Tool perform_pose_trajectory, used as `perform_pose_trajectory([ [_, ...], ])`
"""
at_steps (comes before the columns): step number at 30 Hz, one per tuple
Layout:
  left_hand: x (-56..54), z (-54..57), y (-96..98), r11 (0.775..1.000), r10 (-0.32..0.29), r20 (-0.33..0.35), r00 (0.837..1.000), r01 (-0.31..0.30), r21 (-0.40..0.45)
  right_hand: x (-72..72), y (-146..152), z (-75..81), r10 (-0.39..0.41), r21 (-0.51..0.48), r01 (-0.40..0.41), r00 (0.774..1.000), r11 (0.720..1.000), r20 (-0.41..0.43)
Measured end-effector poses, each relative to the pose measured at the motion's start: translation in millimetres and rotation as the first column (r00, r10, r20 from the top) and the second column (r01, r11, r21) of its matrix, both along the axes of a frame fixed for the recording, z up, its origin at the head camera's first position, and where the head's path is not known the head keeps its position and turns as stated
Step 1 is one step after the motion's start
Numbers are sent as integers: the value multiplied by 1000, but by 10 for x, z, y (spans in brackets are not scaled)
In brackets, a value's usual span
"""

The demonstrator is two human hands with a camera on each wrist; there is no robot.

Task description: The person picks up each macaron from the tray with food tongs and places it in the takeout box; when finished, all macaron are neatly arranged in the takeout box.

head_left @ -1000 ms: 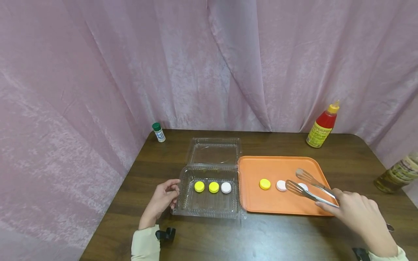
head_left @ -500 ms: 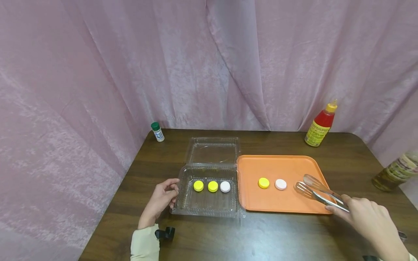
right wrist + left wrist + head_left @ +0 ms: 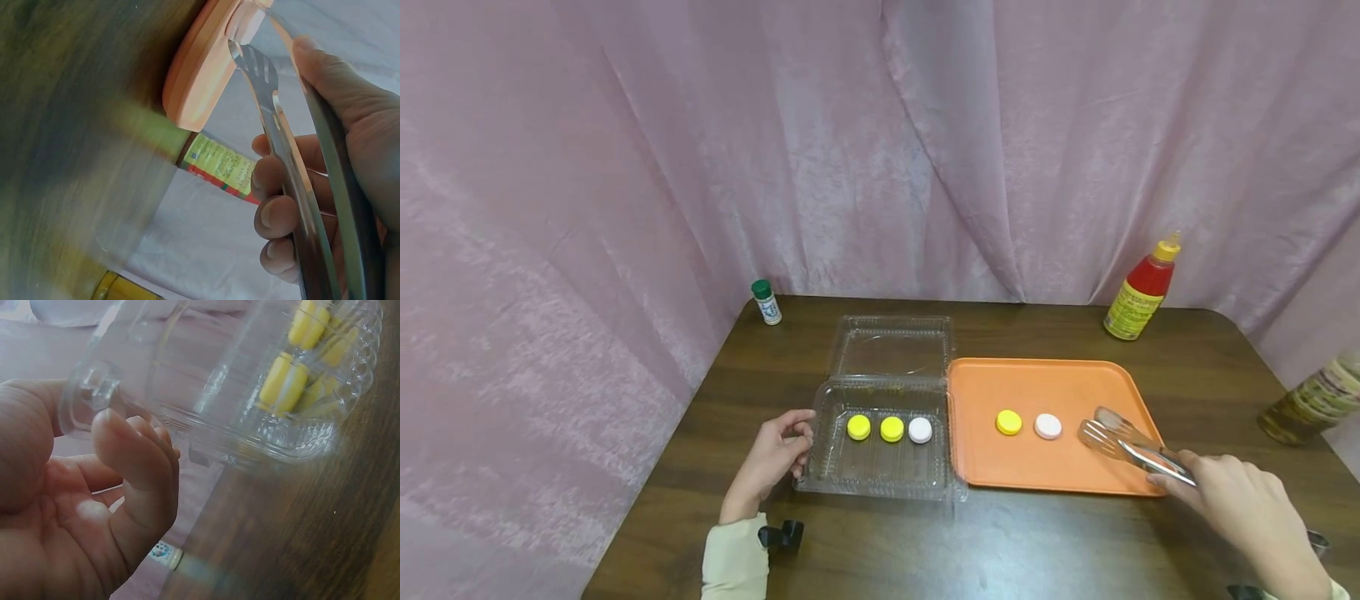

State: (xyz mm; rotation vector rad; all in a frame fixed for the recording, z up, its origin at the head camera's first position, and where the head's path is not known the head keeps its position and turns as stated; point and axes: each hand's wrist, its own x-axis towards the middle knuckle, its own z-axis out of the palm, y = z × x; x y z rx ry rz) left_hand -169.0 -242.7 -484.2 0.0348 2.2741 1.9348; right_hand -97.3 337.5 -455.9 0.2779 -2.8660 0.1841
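Observation:
In the head view my right hand (image 3: 1247,508) grips metal tongs (image 3: 1150,458) over the right part of an orange tray (image 3: 1037,383). The right wrist view has a pale macaron (image 3: 245,24) between the slotted tong tips; from the head it is hidden. A yellow macaron (image 3: 1009,422) and a pinkish-white macaron (image 3: 1048,427) lie left of the tongs. My left hand (image 3: 772,458) pinches the left rim of an opened clear plastic clamshell container (image 3: 880,479). Inside sit two yellow macarons (image 3: 892,430) and a white macaron (image 3: 920,431) in a row.
The container's lid (image 3: 893,354) lies folded back. A green-capped shaker (image 3: 767,302) stands at the back left corner of the wooden table (image 3: 880,550). A red sauce bottle (image 3: 1141,292) is behind the tray, and another bottle (image 3: 1311,400) stands at the right edge.
My right hand and the tongs have shifted right, and the tong tips have drawn closer together. The rightmost pale macaron, partly visible before, is now covered by them. My left hand stays put.

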Motion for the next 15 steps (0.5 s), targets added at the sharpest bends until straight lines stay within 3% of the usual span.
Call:
perform_pose_trajectory([
  [15, 7, 30, 3, 1000, -15, -5, 1000, 15, 11, -94, -110, 82, 58, 19, -57, 995, 998, -84],
])
